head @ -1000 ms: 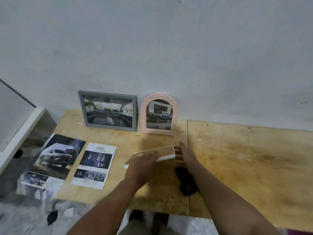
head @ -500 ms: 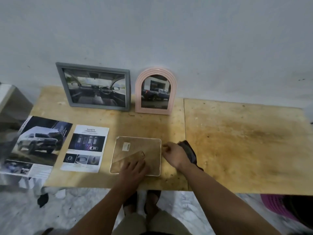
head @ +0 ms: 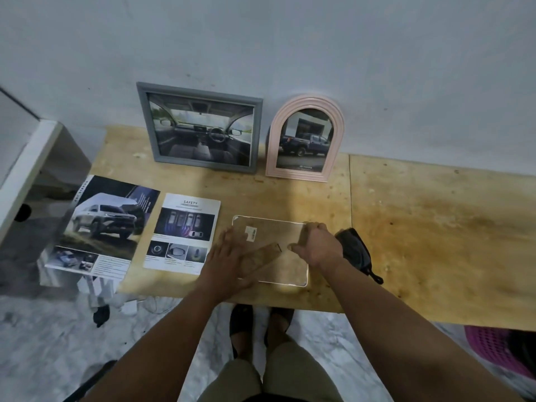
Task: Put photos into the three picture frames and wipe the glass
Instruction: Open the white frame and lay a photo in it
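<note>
Near the bottom middle of the picture, a clear frame (head: 271,250) lies flat, back side up, on the table (head: 420,227). The left hand (head: 224,264) rests flat on its left part with straight fingers and grips nothing. The right hand (head: 317,246) curls its fingers over the right edge of the frame, and it seems to hold that edge. A thin stand (head: 261,256) lies slanted across the back between the two hands. Just right of the right hand is a dark cloth (head: 355,252), touching the table. Two filled frames lean on the wall at the top middle: a grey frame (head: 200,127) and a pink frame (head: 304,137). Two car sheets lie at the left, a big one (head: 104,224) and a smaller safety sheet (head: 182,232). I think the step now is opening the back of this third frame. To do it well, the left hand should press down gently so the frame does not slide, while the right hand lifts the back slowly. Clear plastic can scratch or snap, so no hard pulling. It is hard to see any clips or where the back ends, because the frame is see-through. The right fingertips are hidden under the edge. I cannot tell if a photo is inside yet.
</note>
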The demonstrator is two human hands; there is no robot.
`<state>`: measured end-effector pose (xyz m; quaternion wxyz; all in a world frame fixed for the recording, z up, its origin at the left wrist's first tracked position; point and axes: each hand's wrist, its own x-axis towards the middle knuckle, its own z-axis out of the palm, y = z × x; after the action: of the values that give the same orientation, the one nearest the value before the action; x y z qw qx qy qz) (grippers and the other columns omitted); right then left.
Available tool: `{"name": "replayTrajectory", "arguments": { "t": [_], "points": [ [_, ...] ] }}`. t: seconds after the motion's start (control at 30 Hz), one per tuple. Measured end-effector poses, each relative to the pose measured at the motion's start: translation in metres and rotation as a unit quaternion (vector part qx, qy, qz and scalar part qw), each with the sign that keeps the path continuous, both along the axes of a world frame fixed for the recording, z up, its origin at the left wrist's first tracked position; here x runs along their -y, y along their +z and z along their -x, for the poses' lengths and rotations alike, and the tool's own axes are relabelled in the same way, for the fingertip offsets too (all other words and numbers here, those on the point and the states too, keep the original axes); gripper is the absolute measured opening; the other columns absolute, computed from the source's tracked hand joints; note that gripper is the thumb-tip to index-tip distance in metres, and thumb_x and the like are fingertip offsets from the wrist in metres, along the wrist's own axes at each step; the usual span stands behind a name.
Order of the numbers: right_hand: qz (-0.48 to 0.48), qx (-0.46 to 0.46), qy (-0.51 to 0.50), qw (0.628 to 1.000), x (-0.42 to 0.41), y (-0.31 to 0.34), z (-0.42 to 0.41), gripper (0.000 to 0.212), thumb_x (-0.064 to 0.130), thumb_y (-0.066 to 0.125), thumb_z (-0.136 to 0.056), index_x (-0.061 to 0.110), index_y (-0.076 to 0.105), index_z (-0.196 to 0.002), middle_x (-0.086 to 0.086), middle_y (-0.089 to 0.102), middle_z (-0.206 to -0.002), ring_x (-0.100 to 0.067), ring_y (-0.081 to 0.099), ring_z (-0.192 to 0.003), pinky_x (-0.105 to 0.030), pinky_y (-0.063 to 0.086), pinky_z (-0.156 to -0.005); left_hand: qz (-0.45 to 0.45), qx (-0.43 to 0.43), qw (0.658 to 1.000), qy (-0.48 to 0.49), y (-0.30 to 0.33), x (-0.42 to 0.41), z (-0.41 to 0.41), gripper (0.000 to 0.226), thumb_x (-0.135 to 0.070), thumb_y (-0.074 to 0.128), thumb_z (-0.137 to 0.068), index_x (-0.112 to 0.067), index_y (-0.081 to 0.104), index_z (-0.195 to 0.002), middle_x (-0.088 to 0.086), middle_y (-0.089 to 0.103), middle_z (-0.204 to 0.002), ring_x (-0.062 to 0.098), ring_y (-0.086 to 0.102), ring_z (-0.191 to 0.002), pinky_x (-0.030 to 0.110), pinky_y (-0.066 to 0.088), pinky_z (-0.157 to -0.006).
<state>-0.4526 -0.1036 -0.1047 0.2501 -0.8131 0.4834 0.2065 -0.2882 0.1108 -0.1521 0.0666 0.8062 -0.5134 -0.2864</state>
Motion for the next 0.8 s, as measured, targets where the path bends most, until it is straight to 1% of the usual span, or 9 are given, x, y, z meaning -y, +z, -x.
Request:
{"name": "replayTrajectory", "arguments": {
  "t": [0.03, 0.07, 0.1, 0.2, 0.37, 0.47, 0.53, 0.67, 0.8],
  "points": [
    [0.003, -0.008, -0.004, 1.000, -0.002, -0.002, -0.003, 0.084, 0.063, 0.075, -0.081, 0.016, 0.044, -0.144, -0.009, 0.046, -0.138, -0.033, 0.061, -0.116, -0.045, 0.057, -0.089, -0.002, -0.023, 1.000, -0.005, -0.003, -0.002, -0.005, 0.130, -0.062, 0.073, -0.077, -0.042, -0.032, -0.152, 0.007, -0.015, -0.170, 0.026, -0.006, -0.158, 0.049, 0.015, -0.126],
    [0.003, -0.014, -0.014, 1.000, -0.004, -0.003, -0.006, 0.088, 0.062, 0.078, -0.078, 0.014, 0.043, -0.143, -0.010, 0.045, -0.137, -0.033, 0.060, -0.116, -0.045, 0.057, -0.089, -0.005, -0.036, 0.999, -0.013, -0.007, -0.003, -0.007, 0.133, -0.058, 0.075, -0.078, -0.048, -0.040, -0.145, 0.003, -0.019, -0.169, 0.022, -0.007, -0.158, 0.047, 0.012, -0.127],
    [0.002, -0.016, -0.029, 0.999, -0.005, -0.005, -0.009, 0.091, 0.061, 0.081, -0.075, 0.013, 0.042, -0.142, -0.010, 0.043, -0.136, -0.034, 0.059, -0.117, -0.047, 0.056, -0.090, -0.005, -0.041, 0.999, -0.017, -0.009, -0.004, -0.009, 0.133, -0.055, 0.076, -0.079, -0.050, -0.041, -0.142, 0.000, -0.021, -0.169, 0.020, -0.006, -0.158, 0.046, 0.010, -0.127],
    [-0.002, -0.012, -0.070, 0.998, -0.006, -0.008, -0.015, 0.095, 0.054, 0.088, -0.071, 0.013, 0.038, -0.141, -0.012, 0.041, -0.136, -0.036, 0.056, -0.121, -0.048, 0.055, -0.092, 0.014, -0.054, 0.998, 0.004, -0.012, -0.005, -0.010, 0.126, -0.053, 0.076, -0.082, -0.043, -0.030, -0.149, -0.005, -0.021, -0.168, 0.014, -0.005, -0.157, 0.041, 0.003, -0.128],
    [-0.028, -0.020, -0.104, 0.994, 0.000, -0.010, -0.024, 0.105, 0.047, 0.095, -0.063, 0.011, 0.034, -0.141, -0.015, 0.041, -0.136, -0.039, 0.053, -0.123, -0.051, 0.052, -0.097, 0.035, -0.073, 0.997, 0.017, -0.016, -0.007, -0.009, 0.123, -0.049, 0.076, -0.083, -0.038, -0.026, -0.151, -0.006, -0.025, -0.167, 0.014, -0.006, -0.157, 0.037, -0.001, -0.127],
    [-0.033, -0.027, -0.121, 0.992, 0.001, -0.007, -0.029, 0.108, 0.043, 0.096, -0.063, 0.009, 0.032, -0.143, -0.016, 0.041, -0.138, -0.039, 0.050, -0.126, -0.049, 0.051, -0.100, 0.038, -0.077, 0.996, 0.031, -0.012, -0.008, -0.007, 0.122, -0.050, 0.076, -0.082, -0.035, -0.021, -0.156, -0.007, -0.028, -0.166, 0.008, -0.013, -0.152, 0.040, 0.003, -0.128],
    [-0.039, -0.023, -0.130, 0.991, 0.001, -0.006, -0.031, 0.107, 0.039, 0.097, -0.064, 0.009, 0.031, -0.143, -0.017, 0.041, -0.139, -0.039, 0.050, -0.127, -0.048, 0.050, -0.101, 0.034, -0.080, 0.995, 0.039, -0.006, -0.007, -0.004, 0.122, -0.051, 0.077, -0.082, -0.036, -0.020, -0.154, -0.004, -0.028, -0.166, 0.009, -0.012, -0.150, 0.038, 0.004, -0.125],
    [-0.039, -0.007, -0.145, 0.989, 0.002, -0.006, -0.029, 0.103, 0.037, 0.098, -0.061, 0.010, 0.034, -0.138, -0.016, 0.048, -0.135, -0.039, 0.053, -0.123, -0.050, 0.052, -0.098, 0.011, -0.077, 0.995, 0.060, 0.001, 0.000, -0.004, 0.131, -0.054, 0.080, -0.077, -0.026, -0.017, -0.161, -0.002, -0.021, -0.169, 0.023, 0.003, -0.157, 0.040, 0.009, -0.125],
    [-0.031, -0.004, -0.136, 0.990, 0.000, -0.002, -0.029, 0.099, 0.039, 0.097, -0.061, 0.011, 0.033, -0.131, -0.013, 0.058, -0.118, -0.035, 0.061, -0.110, -0.050, 0.056, -0.089, -0.023, -0.063, 0.995, 0.070, 0.009, 0.004, -0.003, 0.135, -0.055, 0.083, -0.075, -0.026, -0.018, -0.161, -0.003, -0.018, -0.170, 0.029, 0.014, -0.156, 0.047, 0.025, -0.121]
  ]
}}
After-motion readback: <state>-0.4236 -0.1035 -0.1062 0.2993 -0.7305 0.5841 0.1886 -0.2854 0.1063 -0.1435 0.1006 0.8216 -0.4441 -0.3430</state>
